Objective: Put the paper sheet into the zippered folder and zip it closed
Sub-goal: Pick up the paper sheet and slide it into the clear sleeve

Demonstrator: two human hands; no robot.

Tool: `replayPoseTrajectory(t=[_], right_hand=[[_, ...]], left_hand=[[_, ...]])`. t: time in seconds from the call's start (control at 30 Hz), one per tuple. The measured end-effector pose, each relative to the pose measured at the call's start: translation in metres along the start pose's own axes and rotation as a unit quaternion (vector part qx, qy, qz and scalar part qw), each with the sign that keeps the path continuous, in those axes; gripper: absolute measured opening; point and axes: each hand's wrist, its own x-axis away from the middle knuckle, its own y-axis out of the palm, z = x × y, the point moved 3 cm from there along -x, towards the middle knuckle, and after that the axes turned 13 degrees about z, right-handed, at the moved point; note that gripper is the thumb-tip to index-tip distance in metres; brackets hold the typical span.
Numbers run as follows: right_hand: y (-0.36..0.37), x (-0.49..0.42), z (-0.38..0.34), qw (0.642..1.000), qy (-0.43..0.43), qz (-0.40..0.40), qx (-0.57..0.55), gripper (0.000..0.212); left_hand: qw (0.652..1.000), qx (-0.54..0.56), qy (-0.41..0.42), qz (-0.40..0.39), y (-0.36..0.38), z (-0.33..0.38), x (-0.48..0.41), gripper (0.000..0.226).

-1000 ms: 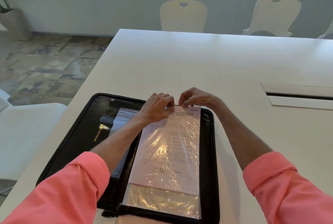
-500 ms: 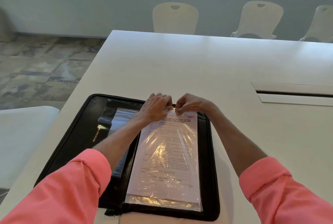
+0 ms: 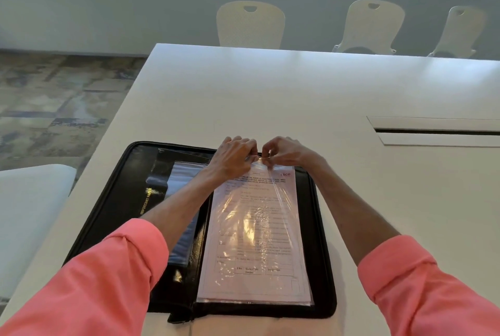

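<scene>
both hands pinch the mouth of the clear plastic sleeve (image 3: 273, 201); the left hand (image 3: 234, 157) and the right hand (image 3: 284, 152) have fingers curled, their tips almost meeting at the sleeve's far edge, thumbs and forefingers nipping the thin film; the paper sheet (image 3: 253, 241) lies inside that sleeve, on the right half of the zippered folder (image 3: 116, 200), which is spread open and flat and not yet zipped; a second ago an empty strip of plastic showed below the sheet's near edge; now the sheet sits down at the bottom of the sleeve and that strip is gone; the hands have drawn closer together and the view has swung a little to the right; the film is glossy and creased, throwing warm glare over the printed lines and table grid of the white sheet; the folder is black, leather-like, a rounded rectangle with a stitched rim, gold lettering on its left panel and a second clear pocket (image 3: 181, 214) there, partly under the left forearm; rolled coral-pink sleeves (image 3: 108, 281) cover both upper arms; the folder rests at the near corner of a smooth white table (image 3: 270, 92) with a long narrow slot (image 3: 438, 131) on the right; pale moulded chairs (image 3: 250, 24) stand beyond it.
</scene>
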Motion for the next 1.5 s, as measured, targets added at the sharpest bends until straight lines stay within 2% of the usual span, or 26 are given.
replayPoseTrajectory(t=[0.2,0.37,0.53,0.63,0.8,0.93,1.1,1.23,1.5], right_hand=[[0.001,0.008,0.001,0.997,-0.021,0.070,0.032,0.011],[-0.005,0.021,0.017,0.988,-0.011,0.140,0.059,0.026],[-0.021,0.032,0.023,0.982,-0.002,0.163,0.096,0.013],[-0.026,0.037,0.021,0.976,0.006,0.183,0.120,0.007],[-0.016,0.048,0.010,0.965,0.022,0.236,0.113,0.013],[0.005,0.056,-0.008,0.959,0.003,0.267,0.094,0.015],[0.037,0.068,-0.042,0.963,-0.020,0.262,0.061,0.038],[0.065,0.087,-0.078,0.972,-0.052,0.228,0.028,0.056],[0.121,0.126,-0.144,0.979,-0.099,0.179,-0.009,0.061]], left_hand=[[1.000,0.008,-0.001,0.007,-0.001,0.000,0.003,0.013],[0.999,0.023,-0.006,0.026,-0.004,-0.005,0.011,0.018],[0.998,0.011,-0.028,0.054,-0.011,-0.008,0.019,0.022],[0.998,0.008,-0.038,0.043,-0.017,-0.006,0.023,0.025],[0.998,-0.007,-0.059,0.009,-0.025,-0.001,0.037,0.034],[0.996,-0.012,-0.089,-0.019,-0.031,0.004,0.061,0.047],[0.989,-0.040,-0.134,-0.041,-0.050,0.010,0.107,0.057],[0.979,-0.068,-0.189,-0.023,-0.076,0.012,0.148,0.059],[0.955,-0.142,-0.259,-0.003,-0.131,-0.003,0.224,0.066]])
